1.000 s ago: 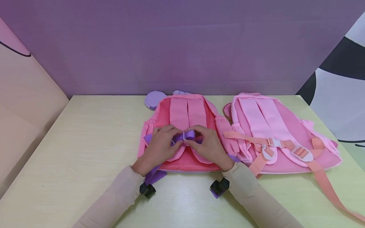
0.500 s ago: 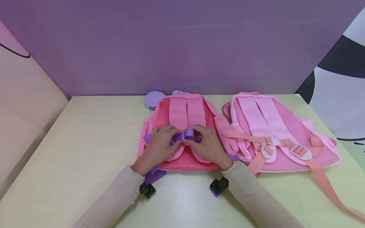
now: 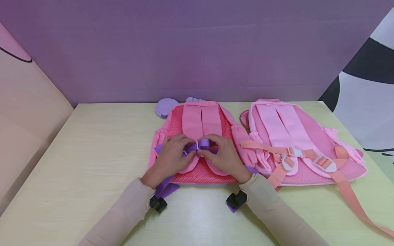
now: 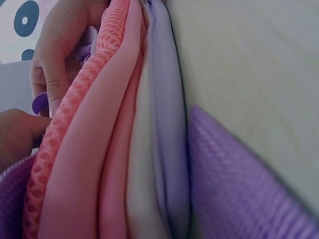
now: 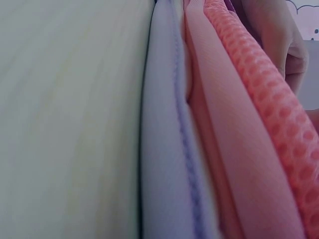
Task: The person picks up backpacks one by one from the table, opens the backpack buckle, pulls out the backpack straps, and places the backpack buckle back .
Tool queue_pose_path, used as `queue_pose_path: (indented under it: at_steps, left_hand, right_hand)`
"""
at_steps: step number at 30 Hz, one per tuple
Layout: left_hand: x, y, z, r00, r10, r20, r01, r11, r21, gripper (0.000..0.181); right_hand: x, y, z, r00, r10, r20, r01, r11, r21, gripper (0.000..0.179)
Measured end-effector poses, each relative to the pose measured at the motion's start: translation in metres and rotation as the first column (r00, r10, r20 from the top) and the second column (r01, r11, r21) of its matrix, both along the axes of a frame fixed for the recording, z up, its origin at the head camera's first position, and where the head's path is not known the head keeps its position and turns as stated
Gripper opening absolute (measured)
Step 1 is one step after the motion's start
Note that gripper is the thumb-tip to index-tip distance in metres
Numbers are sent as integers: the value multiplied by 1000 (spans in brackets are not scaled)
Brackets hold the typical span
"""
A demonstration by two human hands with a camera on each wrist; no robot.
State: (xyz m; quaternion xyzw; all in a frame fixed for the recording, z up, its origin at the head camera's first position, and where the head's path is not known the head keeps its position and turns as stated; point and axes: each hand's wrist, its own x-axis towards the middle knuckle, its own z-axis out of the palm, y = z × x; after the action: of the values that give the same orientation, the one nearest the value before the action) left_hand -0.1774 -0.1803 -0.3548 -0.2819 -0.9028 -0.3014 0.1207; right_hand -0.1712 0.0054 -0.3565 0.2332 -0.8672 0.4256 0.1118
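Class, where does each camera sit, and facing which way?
Head: worn there, facing forward, down at red-meshed pink fabric backpack; left hand, right hand, beige sleeves show.
Left wrist: worn there, facing backpack's edge; parts of both hands show.
Right wrist: worn there, facing same edge; a hand partly shows.
Wrist views share red mesh.

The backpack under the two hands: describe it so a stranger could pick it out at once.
On the pale table lie a left backpack and a paler right backpack. Pick the left one, beneath the left hand and right hand. Its webbing strap is purple and its mesh panel reddish; its neighbour has peach webbing.
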Motion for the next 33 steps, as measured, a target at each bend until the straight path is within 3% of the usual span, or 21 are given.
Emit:
queue_pose_path:
  at_steps: [14,27,33]
  left_hand:
    - [0,1,1,1000,-16,-9,16,1000,-6,27]
    - [-2,-2,-1,999,-1,34,1,1000,-5,24]
    - [-2,-1,-1,1000,-7,14,7,1000,-9,25]
  right_hand:
    - [1,2,0,1000,-13,-1,13,1000,25,35]
    - [0,0,1,1000,-3,2,3,1000,12,33]
    - [0,0,1,1000,-4,-4,4,1000,12,33]
